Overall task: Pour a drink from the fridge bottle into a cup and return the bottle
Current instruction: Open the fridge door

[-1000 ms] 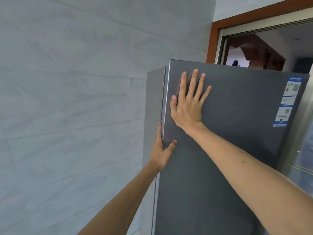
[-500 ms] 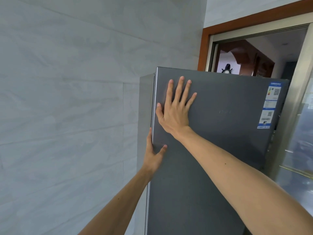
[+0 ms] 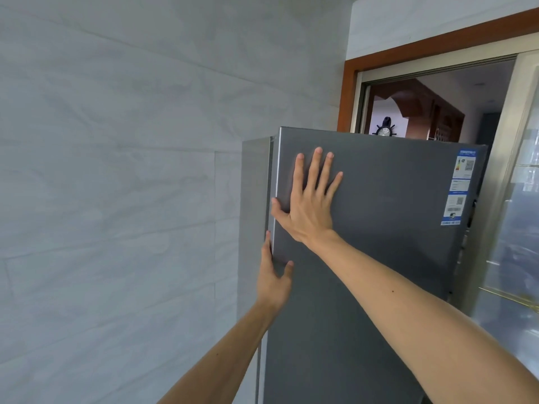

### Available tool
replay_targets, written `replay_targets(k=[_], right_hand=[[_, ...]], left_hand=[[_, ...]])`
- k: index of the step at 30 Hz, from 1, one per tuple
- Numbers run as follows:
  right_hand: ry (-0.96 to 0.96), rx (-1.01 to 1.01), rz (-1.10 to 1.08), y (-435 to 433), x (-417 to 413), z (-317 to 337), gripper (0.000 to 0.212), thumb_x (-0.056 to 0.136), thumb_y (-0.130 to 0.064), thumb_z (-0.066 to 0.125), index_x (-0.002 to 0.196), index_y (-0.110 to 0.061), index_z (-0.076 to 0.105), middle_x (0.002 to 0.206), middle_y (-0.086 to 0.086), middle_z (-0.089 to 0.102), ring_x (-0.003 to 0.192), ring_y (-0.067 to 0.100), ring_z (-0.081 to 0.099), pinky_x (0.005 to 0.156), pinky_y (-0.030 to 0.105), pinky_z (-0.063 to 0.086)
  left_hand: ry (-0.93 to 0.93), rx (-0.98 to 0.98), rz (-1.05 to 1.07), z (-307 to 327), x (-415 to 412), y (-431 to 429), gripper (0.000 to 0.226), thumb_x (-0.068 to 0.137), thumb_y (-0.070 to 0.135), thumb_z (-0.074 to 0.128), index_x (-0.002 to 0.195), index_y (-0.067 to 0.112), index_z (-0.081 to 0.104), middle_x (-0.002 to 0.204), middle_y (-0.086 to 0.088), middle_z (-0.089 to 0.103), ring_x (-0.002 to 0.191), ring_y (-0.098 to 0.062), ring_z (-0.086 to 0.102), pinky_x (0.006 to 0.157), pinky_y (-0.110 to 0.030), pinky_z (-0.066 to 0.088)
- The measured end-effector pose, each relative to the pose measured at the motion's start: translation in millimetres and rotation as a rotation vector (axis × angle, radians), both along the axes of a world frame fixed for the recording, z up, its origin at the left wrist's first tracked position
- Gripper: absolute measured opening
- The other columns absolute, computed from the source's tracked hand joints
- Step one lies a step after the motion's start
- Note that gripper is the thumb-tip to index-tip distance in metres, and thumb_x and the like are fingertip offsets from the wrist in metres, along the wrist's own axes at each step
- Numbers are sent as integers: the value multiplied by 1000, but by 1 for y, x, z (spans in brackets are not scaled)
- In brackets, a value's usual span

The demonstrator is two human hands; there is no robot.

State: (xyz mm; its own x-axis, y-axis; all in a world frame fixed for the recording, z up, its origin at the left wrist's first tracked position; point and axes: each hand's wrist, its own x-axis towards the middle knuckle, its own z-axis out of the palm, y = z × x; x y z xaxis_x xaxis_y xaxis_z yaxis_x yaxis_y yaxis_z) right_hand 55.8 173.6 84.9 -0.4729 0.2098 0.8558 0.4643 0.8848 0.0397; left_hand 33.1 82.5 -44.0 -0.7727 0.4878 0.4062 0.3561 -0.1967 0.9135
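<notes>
A tall grey fridge door (image 3: 379,258) fills the middle of the head view. My right hand (image 3: 309,205) lies flat on its upper left part, fingers spread, holding nothing. My left hand (image 3: 272,281) grips the door's left edge lower down, thumb on the front face and fingers hidden behind the edge. A thin dark gap shows between that edge and the fridge's grey side panel (image 3: 253,214). No bottle or cup is in sight.
A pale tiled wall (image 3: 116,199) stands close on the left of the fridge. Behind the fridge is a wood-framed doorway (image 3: 437,112) with a small ship's-wheel clock (image 3: 385,131). A glass sliding door (image 3: 519,214) is at the right. Label stickers (image 3: 459,188) sit on the door's upper right.
The fridge has slid lower and to the right in view as my head moved. Both hands keep their places on the door, the left still on the edge.
</notes>
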Motion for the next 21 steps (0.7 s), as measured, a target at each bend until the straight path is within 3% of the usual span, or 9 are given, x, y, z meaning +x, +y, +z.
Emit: replay_targets(k=[3, 6, 8, 10, 12, 14, 17, 21], right_hand=[[29, 19, 9, -3, 12, -1, 99, 85, -62, 39, 156, -3, 3, 160, 32, -1, 147, 52, -3, 111, 72, 10], [49, 43, 19, -6, 27, -3, 98, 86, -61, 42, 156, -3, 6, 160, 31, 2, 147, 50, -1, 113, 71, 11], [52, 41, 17, -8, 37, -2, 97, 87, -61, 40, 156, -4, 5, 161, 30, 1, 148, 49, -2, 113, 69, 12], [52, 37, 33, -10, 50, -2, 96, 88, -61, 39, 156, -4, 4, 161, 29, -1, 149, 47, -4, 114, 68, 12], [46, 34, 59, -10, 66, -2, 96, 88, -61, 40, 156, -4, 2, 162, 27, -4, 149, 45, -6, 116, 67, 12], [41, 29, 74, -12, 86, -1, 96, 88, -60, 42, 156, -5, 1, 162, 25, -5, 150, 43, -6, 118, 63, 13], [58, 29, 93, -16, 118, 1, 94, 90, -55, 45, 156, -2, 3, 163, 24, -3, 151, 40, -3, 120, 57, 14], [80, 5, 182, -16, 163, -1, 92, 91, -53, 42, 154, 2, 3, 162, 26, -1, 151, 39, 1, 122, 52, 13]], left_hand=[[19, -47, 3, -3, 13, -6, 77, 96, 15, 59, 154, 43, 16, 155, 22, 35, 140, 2, 38, 116, -38, 39], [52, -64, -12, -5, 23, -15, 78, 99, 9, 57, 154, 42, 13, 136, 40, 28, 104, 40, 32, 104, -5, 32], [73, -84, -7, -7, 32, -20, 78, 99, 8, 57, 155, 39, 12, 136, 36, 26, 91, 46, 29, 92, 3, 29], [93, -80, 0, -9, 41, -25, 81, 98, 10, 59, 152, 50, 13, 144, 28, 29, 112, 35, 36, 100, -6, 38], [103, -82, -1, -7, 55, -33, 88, 96, 14, 62, 140, 70, 12, 145, 28, 32, 135, 3, 42, 109, -33, 47], [104, -73, 13, -8, 68, -38, 90, 94, 17, 66, 133, 77, 12, 144, 17, 40, 131, -17, 51, 103, -42, 52], [95, -62, 13, -5, 92, -43, 87, 89, 23, 73, 142, 64, 19, 149, 9, 39, 135, -21, 47, 106, -50, 49], [92, -158, -69, 1, 125, -49, 102, 81, 33, 81, 148, 59, 8, 154, 10, 33, 138, -25, 43, 111, -55, 41]])
